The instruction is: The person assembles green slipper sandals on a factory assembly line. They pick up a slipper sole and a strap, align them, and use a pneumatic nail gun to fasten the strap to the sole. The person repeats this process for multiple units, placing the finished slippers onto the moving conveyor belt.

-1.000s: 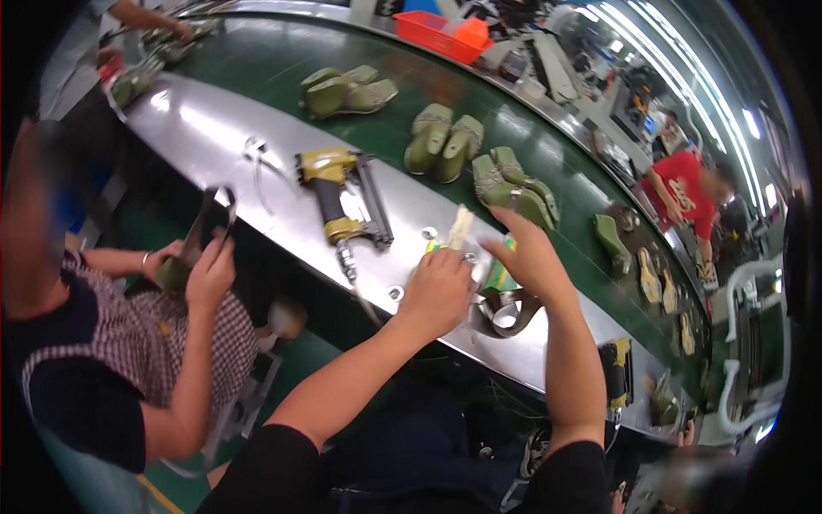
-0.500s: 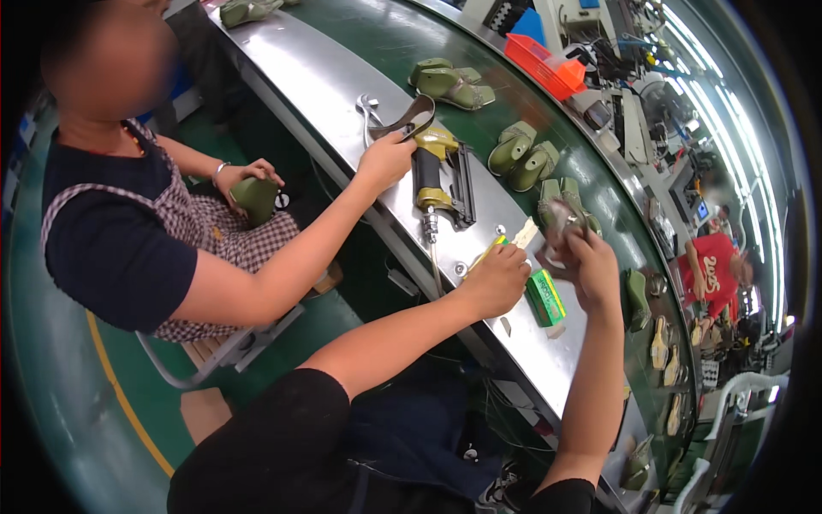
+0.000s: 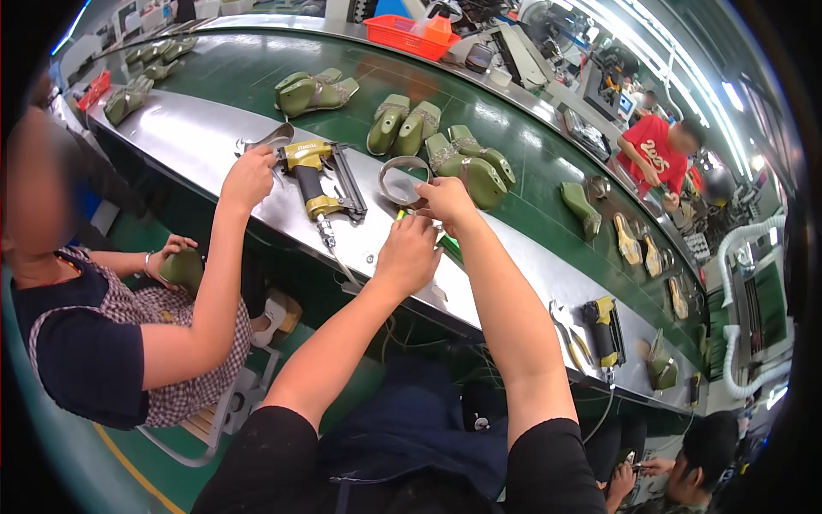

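My right hand [image 3: 447,204] is closed, its fingers pinching a brownish-grey shoe strap [image 3: 384,188] curved into a loop above the metal bench. Close beside it, my left hand [image 3: 409,259] is closed round a slim yellow thing [image 3: 401,215]; only its tip shows, and the kind is unclear. A small green box [image 3: 451,248] lies behind my fingers, mostly covered by them. Just beyond the strap stand green shoe lasts [image 3: 485,182] with straps on them. To the left, a gold and black air staple gun [image 3: 318,182] rests on the bench.
At left, a co-worker's hand [image 3: 248,177] reaches onto the bench; their other hand holds a green last [image 3: 181,270]. More lasts [image 3: 402,124] stand on the green conveyor [image 3: 244,64]. Pliers [image 3: 567,336] and another staple gun [image 3: 605,332] lie at right. A red basket [image 3: 402,36] stands behind.
My view has swung, so the bench appears shifted left and more of its right end shows. My hands have come together, bringing the strap near my left fingers.
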`<state>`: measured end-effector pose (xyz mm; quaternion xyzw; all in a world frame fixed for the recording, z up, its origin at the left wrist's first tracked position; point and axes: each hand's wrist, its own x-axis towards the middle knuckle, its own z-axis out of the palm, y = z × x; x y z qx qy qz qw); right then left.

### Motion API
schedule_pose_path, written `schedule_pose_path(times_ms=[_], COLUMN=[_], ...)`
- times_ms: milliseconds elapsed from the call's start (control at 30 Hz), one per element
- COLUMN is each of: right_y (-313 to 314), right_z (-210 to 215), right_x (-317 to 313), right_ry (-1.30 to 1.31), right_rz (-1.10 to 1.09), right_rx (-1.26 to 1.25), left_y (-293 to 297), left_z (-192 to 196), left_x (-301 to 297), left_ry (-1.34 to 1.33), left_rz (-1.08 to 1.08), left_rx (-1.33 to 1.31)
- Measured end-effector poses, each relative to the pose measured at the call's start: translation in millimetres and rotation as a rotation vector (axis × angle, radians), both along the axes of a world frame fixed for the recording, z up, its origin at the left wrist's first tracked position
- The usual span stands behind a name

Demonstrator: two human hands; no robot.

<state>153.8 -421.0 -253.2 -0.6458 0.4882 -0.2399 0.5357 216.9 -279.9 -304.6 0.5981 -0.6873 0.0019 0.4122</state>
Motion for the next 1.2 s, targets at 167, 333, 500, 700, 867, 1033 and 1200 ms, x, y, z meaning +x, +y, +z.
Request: schedule_pose_path(times_ms=[167,333,500,700,867,1033,1200], right_y=[10,82,153,157,139,117,102], right_z=[1,39,43,-9,-16,-16,-13], right_x=[-42,-132,-280,-412,-447,-498,-552], right_ry=[0.244,0.391,0.859,1.089,1.111,1.166,1.264], right_rz=[0.025,0.019,-0.224,-0.432,-0.514,-0.629,-0.736], right_rx=[-0.561,-0.834,-0.939,-0.688,-0.81,-0.741,-0.642], left_y=[-5,0,5,10,19,12,-26], left_z=[-2,-3,-7,6,22,48,56], left_x=[-9,-5,-13,-30,-60,-146,-242], left_ry=[-0.009,-0.035,-0.135,-0.288,-0.239,-0.147,-0.012], left_rz=[-0.012,-0.016,-0.042,-0.097,-0.185,-0.427,-0.633], left_rx=[-0.006,-0.126,-0.162,-0.294,-0.331,-0.349,-0.245])
